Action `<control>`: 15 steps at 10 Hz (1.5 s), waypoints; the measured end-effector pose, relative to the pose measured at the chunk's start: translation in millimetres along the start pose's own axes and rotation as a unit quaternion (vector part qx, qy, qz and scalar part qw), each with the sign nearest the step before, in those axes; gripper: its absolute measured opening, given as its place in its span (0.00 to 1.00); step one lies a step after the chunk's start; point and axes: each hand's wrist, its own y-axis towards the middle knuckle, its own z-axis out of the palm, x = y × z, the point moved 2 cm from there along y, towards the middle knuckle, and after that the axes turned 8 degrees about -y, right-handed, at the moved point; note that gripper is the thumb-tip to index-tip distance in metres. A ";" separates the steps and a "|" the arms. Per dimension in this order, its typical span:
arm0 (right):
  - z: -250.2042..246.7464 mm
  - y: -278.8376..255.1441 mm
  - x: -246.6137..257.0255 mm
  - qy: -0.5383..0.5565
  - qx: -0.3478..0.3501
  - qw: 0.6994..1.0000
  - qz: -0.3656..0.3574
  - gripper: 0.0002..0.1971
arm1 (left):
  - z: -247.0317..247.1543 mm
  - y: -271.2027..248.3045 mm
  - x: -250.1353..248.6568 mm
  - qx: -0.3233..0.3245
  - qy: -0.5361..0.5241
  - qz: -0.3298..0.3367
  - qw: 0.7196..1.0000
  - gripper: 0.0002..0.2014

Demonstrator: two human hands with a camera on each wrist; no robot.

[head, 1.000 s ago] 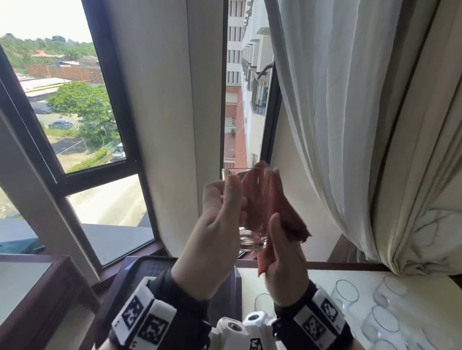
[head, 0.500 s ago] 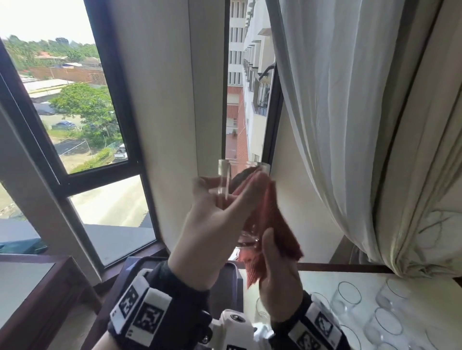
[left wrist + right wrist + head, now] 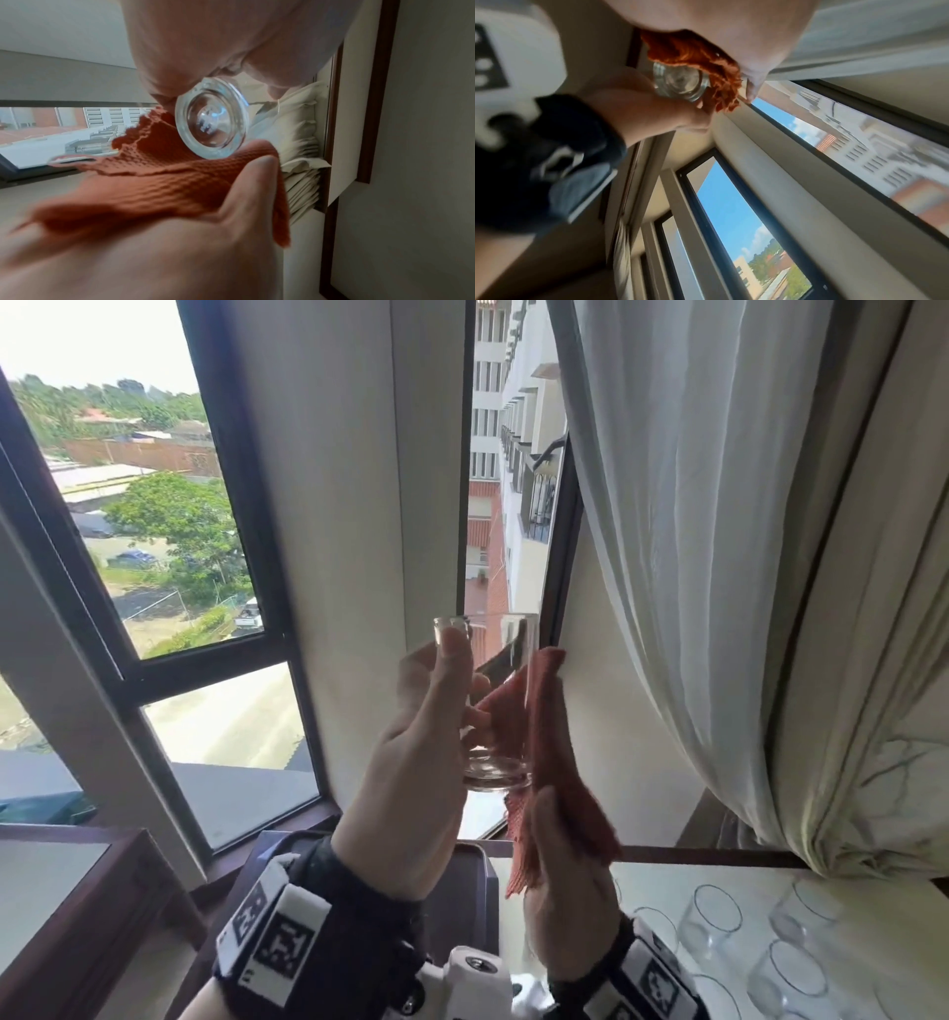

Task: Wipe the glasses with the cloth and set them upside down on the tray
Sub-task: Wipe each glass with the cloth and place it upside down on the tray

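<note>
**Clear glass held up at window, red cloth against its side**

Dark brown wooden side table [image 3: 77, 891] at far left under dark-framed window [image 3: 154, 660]. Dark rectangular tray [image 3: 462, 906] on worktop near its left edge, mostly hidden behind wrists. Left hand [image 3: 411, 788] raised in front of window frame, thumb and fingers curled round clear straight-sided drinking glass [image 3: 493, 701]; glass upright, rim on top, thick round base [image 3: 210, 119] facing left wrist camera. Rust-red waffle-weave cloth [image 3: 549, 762] pressed on right side of glass, draped down past base. Right hand [image 3: 565, 906] below and just right of glass, thumb pinching cloth; fingers behind cloth, hidden. Black wrist straps with white marker tags on both wrists. Several more clear glasses [image 3: 719, 916] standing on pale marbled worktop [image 3: 873, 906] toward right edge, rims up. White sheer curtain [image 3: 719, 557] hanging at right, bunched above worktop's far right corner.
</note>
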 end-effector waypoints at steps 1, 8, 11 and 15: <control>-7.7 15.9 4.3 0.092 -0.103 0.990 -0.014 0.43 | 7.7 -6.5 6.2 0.017 0.049 0.017 0.998 0.25; -21.6 30.0 12.5 0.058 -0.094 0.987 -0.113 0.19 | 12.7 -2.1 0.3 -0.026 0.035 0.034 0.998 0.31; -6.8 -7.3 7.7 0.047 0.075 0.993 -0.072 0.13 | 7.8 4.6 -12.1 0.000 0.062 -0.012 0.998 0.41; -16.5 15.9 21.3 0.103 0.056 0.993 -0.018 0.34 | 6.0 1.5 3.3 -0.035 0.003 -0.019 0.999 0.39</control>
